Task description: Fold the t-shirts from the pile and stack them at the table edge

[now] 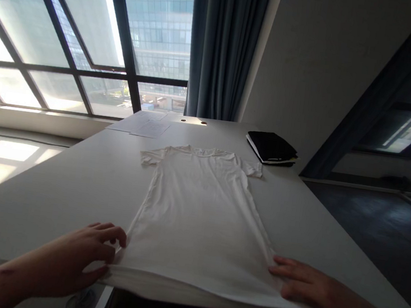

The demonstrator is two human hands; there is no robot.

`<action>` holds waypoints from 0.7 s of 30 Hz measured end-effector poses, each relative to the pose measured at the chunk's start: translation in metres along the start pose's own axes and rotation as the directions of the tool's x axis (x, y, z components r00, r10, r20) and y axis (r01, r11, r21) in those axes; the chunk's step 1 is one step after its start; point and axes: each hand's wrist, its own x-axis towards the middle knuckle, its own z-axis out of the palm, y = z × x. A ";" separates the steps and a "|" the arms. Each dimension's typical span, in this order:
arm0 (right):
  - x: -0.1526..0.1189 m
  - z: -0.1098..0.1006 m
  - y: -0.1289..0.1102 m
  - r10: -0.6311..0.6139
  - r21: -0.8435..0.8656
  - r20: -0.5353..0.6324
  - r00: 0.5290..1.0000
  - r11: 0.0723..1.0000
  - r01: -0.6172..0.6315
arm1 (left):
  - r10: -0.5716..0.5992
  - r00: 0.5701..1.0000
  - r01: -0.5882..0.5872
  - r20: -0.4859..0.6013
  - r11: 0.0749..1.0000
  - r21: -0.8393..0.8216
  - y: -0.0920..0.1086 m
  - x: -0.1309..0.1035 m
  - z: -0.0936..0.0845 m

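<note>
A white T-shirt [201, 214] lies spread on the pale table, its collar at the far end and its hem at the near edge. At the shirt's lower left corner is my left hand [89, 255], fingers curled and apart, with fingertips touching the side edge. My right hand [305, 288] rests on the lower right side near the hem, its fingers spread and its thumb lower, by the hem. Neither hand visibly pinches the cloth.
The white table [84, 183] carries paper sheets [144, 125] at the far left and a black folder [271, 147] at the far right. Beyond stand windows and a blue curtain [227, 46]. Dark floor shows at right.
</note>
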 end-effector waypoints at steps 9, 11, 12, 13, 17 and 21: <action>0.048 -0.028 -0.019 -0.051 0.090 0.170 0.984 0.995 0.036 | 0.036 0.999 -0.036 -0.004 0.993 0.111 -0.007 0.031 -0.007; 0.081 -0.028 -0.006 -0.067 0.080 0.111 0.992 0.995 0.058 | 0.031 0.993 -0.010 -0.112 0.982 0.191 -0.017 0.059 -0.007; 0.100 -0.025 0.003 -0.061 0.062 0.060 0.996 0.996 0.057 | 0.033 0.987 0.002 -0.157 0.977 0.215 -0.025 0.077 -0.006; 0.121 -0.021 0.014 -0.051 0.034 0.016 0.999 0.998 0.051 | 0.037 0.978 0.013 -0.203 0.971 0.238 -0.034 0.096 -0.004; 0.202 0.000 0.065 0.105 -0.144 -0.115 0.988 0.982 -0.121 | -0.043 0.909 0.192 -0.415 0.926 0.324 -0.089 0.176 -0.001; 0.250 0.017 0.122 0.342 -0.213 -0.228 0.911 0.896 -0.390 | -0.354 0.812 0.490 -0.463 0.846 0.212 -0.153 0.225 -0.008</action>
